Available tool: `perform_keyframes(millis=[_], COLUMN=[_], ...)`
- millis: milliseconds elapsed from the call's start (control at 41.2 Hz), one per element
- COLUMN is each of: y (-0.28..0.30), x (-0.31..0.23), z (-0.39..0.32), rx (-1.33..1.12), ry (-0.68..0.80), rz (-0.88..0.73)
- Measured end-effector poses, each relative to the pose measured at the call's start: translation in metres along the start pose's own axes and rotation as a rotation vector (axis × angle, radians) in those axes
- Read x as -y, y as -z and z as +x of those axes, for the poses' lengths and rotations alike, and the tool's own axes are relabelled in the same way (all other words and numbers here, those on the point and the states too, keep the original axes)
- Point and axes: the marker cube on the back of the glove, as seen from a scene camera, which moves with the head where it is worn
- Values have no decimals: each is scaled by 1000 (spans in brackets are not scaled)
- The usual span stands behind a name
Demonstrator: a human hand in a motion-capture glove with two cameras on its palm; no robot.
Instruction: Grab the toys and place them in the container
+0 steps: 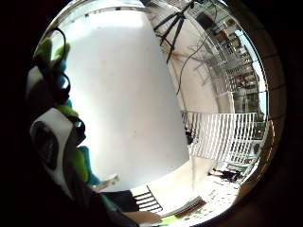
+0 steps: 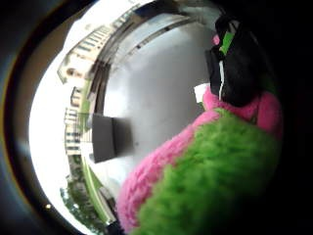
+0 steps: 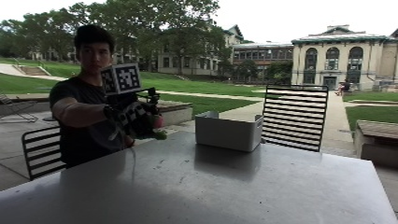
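1. Right hand [image 3: 133,120] raised above the near-left part of the table [image 3: 205,186], fingers curled round a plush toy [image 3: 157,125].
2. Toy: pink and green fuzzy plush, fills much of the thumb-side palm view [image 2: 205,181]; pink and green bits poke out past the glove in the outside view. Clear of the table surface, carried in the air.
3. Little-finger-side view: only bare table under the palm, plus green and blue scraps at the strap edge; cannot tell whether these belong to the toy or the glove.
4. Container [image 3: 227,130]: white open-topped box, standing on the far part of the table, well apart from the hand, off to the side of it. Contents not visible.
5. No other toys seen on the table from these views.
6. Step in hand, judged: transport, toy grasped and lifted, not yet over the container.
7. Next move calls for: carrying the hand across until over the open top, lowering inside the rim, then spreading the fingers to drop the toy.
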Motion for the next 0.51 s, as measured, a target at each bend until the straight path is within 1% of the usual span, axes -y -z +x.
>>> perform_keyframes(millis=[194,364,510], y=[43,74,93], x=[15,4,0], z=[-76,-149,-208], rx=[17,42,36], ry=[23,45,81], rz=[90,60,81])
